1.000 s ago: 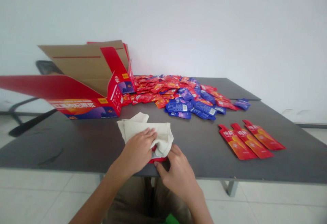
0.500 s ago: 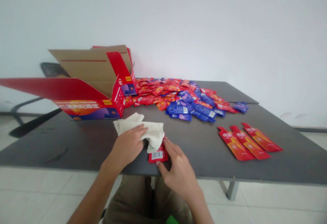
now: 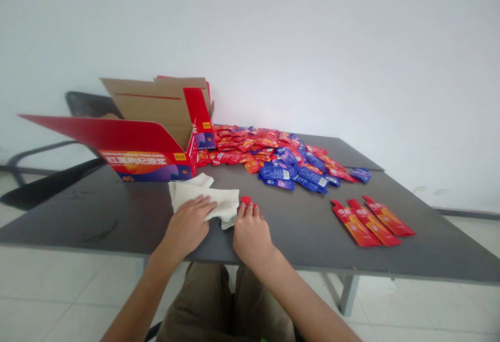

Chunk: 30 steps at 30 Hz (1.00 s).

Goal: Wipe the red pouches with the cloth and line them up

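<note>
My left hand (image 3: 188, 225) presses a folded cream cloth (image 3: 222, 200) against the table near its front edge, the fingers bent over the fabric. Right beside it, my right hand (image 3: 252, 232) is closed over a red pouch (image 3: 246, 200). Only the pouch's narrow top end pokes out past my fingers; its body is hidden under the hand. To the right, three red-and-orange pouches (image 3: 374, 222) lie side by side at a slant, necks pointing away from me.
Two open red-and-purple cartons (image 3: 152, 167) stand at the left with flaps up. Behind my hands spreads a heap of red pouches (image 3: 250, 144) and blue pouches (image 3: 308, 174). A black chair (image 3: 50, 183) is beyond the table's left side.
My right hand has gone from holding the pouch at its edge to lying curled over it, hiding the barcode. The cloth has shifted slightly left off the pouch. The view has turned a little.
</note>
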### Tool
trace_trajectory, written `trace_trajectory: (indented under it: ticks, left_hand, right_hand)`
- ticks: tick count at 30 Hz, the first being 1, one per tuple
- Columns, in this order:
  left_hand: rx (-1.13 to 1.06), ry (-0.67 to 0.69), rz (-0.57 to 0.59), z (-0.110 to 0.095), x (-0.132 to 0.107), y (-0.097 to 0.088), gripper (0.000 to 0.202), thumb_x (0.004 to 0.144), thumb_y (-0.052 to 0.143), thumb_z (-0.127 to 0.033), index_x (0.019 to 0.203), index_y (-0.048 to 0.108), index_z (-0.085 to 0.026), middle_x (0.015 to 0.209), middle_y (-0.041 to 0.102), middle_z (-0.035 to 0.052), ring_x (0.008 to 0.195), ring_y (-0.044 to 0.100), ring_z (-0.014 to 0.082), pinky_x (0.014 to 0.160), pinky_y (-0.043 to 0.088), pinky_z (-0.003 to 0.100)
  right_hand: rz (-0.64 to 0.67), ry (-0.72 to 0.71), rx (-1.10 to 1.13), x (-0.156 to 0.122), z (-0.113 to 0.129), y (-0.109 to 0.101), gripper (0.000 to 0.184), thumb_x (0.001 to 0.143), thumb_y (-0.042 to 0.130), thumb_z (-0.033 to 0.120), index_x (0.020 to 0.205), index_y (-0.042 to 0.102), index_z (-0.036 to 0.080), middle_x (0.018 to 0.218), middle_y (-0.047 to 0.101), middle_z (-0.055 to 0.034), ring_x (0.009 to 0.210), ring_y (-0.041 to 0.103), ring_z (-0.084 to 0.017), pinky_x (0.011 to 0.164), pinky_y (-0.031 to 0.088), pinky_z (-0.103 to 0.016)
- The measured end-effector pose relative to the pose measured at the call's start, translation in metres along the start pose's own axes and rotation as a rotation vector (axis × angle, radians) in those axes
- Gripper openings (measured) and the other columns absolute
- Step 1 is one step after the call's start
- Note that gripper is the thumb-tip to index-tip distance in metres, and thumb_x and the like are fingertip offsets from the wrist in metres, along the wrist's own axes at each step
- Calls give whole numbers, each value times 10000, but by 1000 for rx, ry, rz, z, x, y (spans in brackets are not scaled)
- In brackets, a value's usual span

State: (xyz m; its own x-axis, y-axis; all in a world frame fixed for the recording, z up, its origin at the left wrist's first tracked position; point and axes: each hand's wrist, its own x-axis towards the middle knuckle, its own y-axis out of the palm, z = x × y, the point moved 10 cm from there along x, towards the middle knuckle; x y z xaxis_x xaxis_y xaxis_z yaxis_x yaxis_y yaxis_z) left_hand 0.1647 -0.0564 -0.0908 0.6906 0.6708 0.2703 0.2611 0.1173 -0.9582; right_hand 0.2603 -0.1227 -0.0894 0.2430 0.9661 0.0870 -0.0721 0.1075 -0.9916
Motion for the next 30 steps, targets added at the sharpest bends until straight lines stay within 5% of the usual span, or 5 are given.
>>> trace_trajectory:
  ticks: [9, 14, 20, 24, 30]
  left_hand:
    - [-12, 54, -39, 2, -5, 4, 560, 731, 421, -77, 1253, 616, -131, 1360, 558, 112, 1308, 476, 255, 1110, 351, 433]
    - [0, 80, -49, 3, -5, 9, 566, 732, 428, -86, 1266, 610, -123, 1375, 542, 117, 1313, 468, 268, 1128, 323, 444]
    - [24, 66, -43, 7, -5, 15, 577, 734, 419, -96, 1279, 601, -149, 1382, 541, 86, 1332, 446, 245, 1140, 306, 425]
    - [25, 74, -46, 8, -5, 17, 586, 727, 410, -100, 1279, 602, -147, 1386, 537, 79, 1335, 442, 244, 1143, 302, 426]
    - [10, 72, -67, 10, -6, 16, 584, 723, 413, -106, 1272, 608, -145, 1375, 550, 80, 1324, 455, 247, 1138, 313, 426]
  right_hand:
    - [25, 91, 28, -7, -70, -20, 528, 760, 490, -45, 1278, 522, 49, 978, 700, -221, 879, 700, -297, 712, 528, -349]
    - [-45, 140, 259, -23, -150, -44, 225, 869, 469, 145, 989, 659, 153, 829, 725, -68, 768, 695, -204, 660, 494, -259]
    - [-92, 345, 549, -46, -253, -46, 346, 841, 551, 355, 1043, 665, 98, 801, 733, -91, 644, 690, -211, 520, 496, -266]
    - [-86, 400, 552, -52, -278, -35, 434, 787, 615, 380, 1094, 659, 77, 821, 737, -104, 694, 702, -233, 547, 528, -287]
    - [-193, 413, 367, -52, -274, -43, 561, 770, 612, 271, 1279, 542, 43, 1046, 696, -187, 971, 672, -290, 860, 523, -401]
